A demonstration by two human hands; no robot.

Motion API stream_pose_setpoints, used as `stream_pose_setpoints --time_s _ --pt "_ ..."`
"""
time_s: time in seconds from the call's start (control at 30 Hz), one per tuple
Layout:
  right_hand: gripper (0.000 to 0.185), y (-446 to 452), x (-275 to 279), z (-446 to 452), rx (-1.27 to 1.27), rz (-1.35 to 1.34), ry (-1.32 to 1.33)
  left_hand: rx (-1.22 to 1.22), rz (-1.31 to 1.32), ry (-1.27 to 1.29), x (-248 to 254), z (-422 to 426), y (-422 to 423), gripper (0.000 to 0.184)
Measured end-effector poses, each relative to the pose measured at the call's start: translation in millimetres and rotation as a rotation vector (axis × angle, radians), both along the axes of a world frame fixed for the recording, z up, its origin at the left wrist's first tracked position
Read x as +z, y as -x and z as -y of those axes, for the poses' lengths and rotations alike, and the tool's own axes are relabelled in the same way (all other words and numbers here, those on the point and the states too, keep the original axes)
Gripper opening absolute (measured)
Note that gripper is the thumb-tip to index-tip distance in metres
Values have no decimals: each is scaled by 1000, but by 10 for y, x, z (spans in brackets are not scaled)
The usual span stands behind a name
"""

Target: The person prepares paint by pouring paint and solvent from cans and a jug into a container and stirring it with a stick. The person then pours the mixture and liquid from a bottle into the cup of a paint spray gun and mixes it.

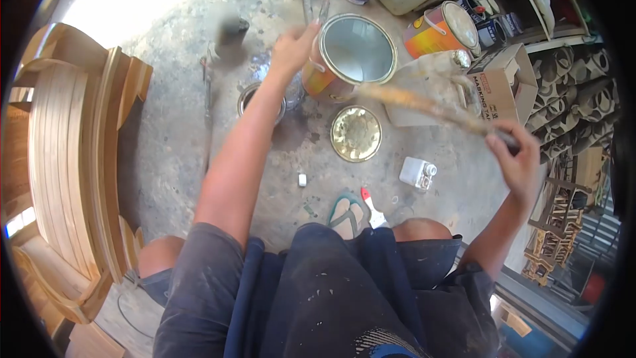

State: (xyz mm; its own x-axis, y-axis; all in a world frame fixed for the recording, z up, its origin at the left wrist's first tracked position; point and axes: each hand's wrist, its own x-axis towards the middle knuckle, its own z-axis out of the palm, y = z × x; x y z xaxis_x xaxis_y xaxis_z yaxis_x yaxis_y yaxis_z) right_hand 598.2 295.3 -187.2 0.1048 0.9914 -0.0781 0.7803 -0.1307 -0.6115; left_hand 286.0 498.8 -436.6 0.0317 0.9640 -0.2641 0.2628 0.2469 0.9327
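Note:
An open paint can (310, 84) stands on the concrete floor, its inside grey and shiny. My left hand (295, 52) grips its left rim, fingers closed at the edge. In my right hand (518, 159) is the dark end of a long wooden stick (424, 103), held with closed fingers. The stick slants up to the left, and its pale, blurred end is by the can's lower right side; I cannot tell whether they touch. A round metal lid (356, 134) with pale smears lies just below the can. Partly behind my left forearm is a smaller open tin (250, 101).
A clear plastic bottle (417, 172), a white cap (302, 179) and a red-and-white paintbrush (375, 212) lie near my sandalled foot (346, 217). Wooden furniture (66, 159) stands left. An orange paint bucket (424, 32), a plastic jug (417, 79) and a cardboard box (493, 93) stand right.

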Motion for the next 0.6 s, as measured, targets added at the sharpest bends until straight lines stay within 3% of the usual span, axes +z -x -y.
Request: stream_pose_setpoints --time_s 0.07,0.1,0.17,0.23,0.33,0.43,0.5,0.57,0.6 --pt "22 261 116 -443 62 -25 -60 9 79 38 20 79 -92 83" --pt "21 349 34 -695 159 117 -164 65 166 50 8 135 -186 82" --pt "23 604 -161 -1225 361 291 -42 116 3 -59 -330 111 -331 76" --pt "28 716 -741 -1731 507 330 -37 -15 86 5 -114 270 -312 70" --pt "30 875 -1654 -2179 615 301 20 36 101 -109 -324 312 -381 66" --pt "30 1045 -2096 -2119 604 211 -29 0 117 -110 -289 341 -299 65" --pt "28 1157 -2282 -2044 194 88 -53 -71 268 49 -259 334 -254 66" --pt "29 1145 -2261 -2028 83 -47 238 -58 322 133 -175 439 -273 63" --pt "29 1099 -2220 -2054 76 -53 251 -53 372 183 -92 444 -284 60"
